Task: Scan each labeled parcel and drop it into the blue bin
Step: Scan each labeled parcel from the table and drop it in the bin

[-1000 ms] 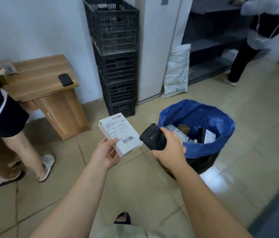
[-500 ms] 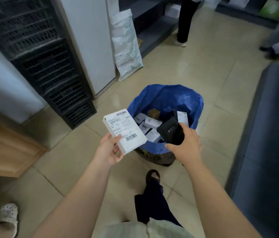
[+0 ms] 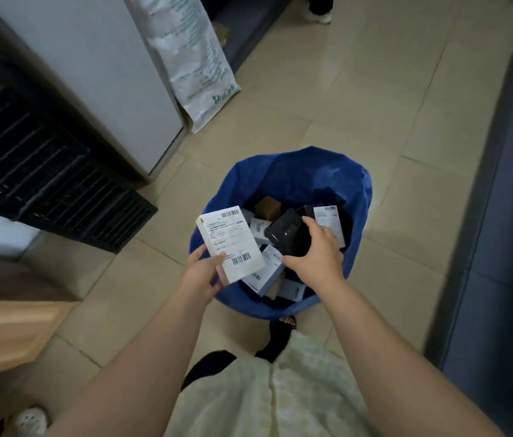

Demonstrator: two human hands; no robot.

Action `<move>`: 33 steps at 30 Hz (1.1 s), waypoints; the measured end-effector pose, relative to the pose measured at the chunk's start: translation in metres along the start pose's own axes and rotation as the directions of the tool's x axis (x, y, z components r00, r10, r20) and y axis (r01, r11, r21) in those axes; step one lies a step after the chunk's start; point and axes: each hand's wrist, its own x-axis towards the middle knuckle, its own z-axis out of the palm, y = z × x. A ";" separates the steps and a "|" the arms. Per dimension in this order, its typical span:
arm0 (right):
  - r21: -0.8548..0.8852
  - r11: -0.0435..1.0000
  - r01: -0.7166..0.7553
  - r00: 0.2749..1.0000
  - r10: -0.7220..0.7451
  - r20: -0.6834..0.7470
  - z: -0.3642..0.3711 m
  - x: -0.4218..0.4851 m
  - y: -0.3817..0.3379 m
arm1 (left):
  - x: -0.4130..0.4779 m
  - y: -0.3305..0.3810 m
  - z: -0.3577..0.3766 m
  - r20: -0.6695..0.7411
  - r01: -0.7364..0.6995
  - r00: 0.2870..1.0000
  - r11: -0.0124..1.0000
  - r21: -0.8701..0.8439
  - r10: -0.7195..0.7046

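A round blue bin (image 3: 356, 197), partly filled with small boxes (image 3: 264, 274), stands on the floor (image 3: 375, 89). Above its near rim, the left hand (image 3: 200, 274) pinches a white labeled cardboard parcel (image 3: 233, 244); the right hand (image 3: 316, 255) wraps its fingers around a black handheld scanner (image 3: 283, 234).

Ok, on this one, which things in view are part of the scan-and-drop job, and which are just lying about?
In the job: labeled parcel held in the left hand; black scanner gripped by the right hand; blue bin beneath, with dropped parcels inside.
Lying about: white sack; black crates; wooden desk; white shoe.
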 end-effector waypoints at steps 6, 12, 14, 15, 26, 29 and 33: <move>-0.007 0.994 -0.106 0.989 0.106 0.101 0.037 0.062 0.019 | 0.075 -0.007 0.037 -0.037 0.071 0.997 0.977 0.200 -0.065; 0.003 0.955 -0.296 0.942 0.292 0.168 0.100 0.125 0.073 | 0.180 -0.050 0.067 -0.068 0.114 0.993 0.889 0.444 -0.093; -0.003 0.936 -0.352 0.918 0.346 0.193 0.127 0.144 0.092 | 0.221 -0.067 0.070 -0.072 0.125 0.992 0.838 0.532 -0.103; -0.013 0.927 -0.375 0.906 0.370 0.205 0.139 0.153 0.101 | 0.238 -0.074 0.072 -0.081 0.132 0.991 0.814 0.566 -0.104; -0.028 0.844 -0.536 0.837 0.536 0.107 0.241 0.208 0.143 | 0.332 -0.124 0.092 0.152 -0.080 0.986 0.621 0.780 -0.064; 0.000 0.844 -0.537 0.841 0.536 0.072 0.239 0.204 0.138 | 0.331 -0.114 0.087 0.298 -0.278 0.954 0.423 0.862 0.019; 0.013 0.863 -0.505 0.863 0.505 0.004 0.213 0.192 0.114 | 0.306 -0.076 0.092 0.487 -0.494 0.869 0.170 0.852 0.084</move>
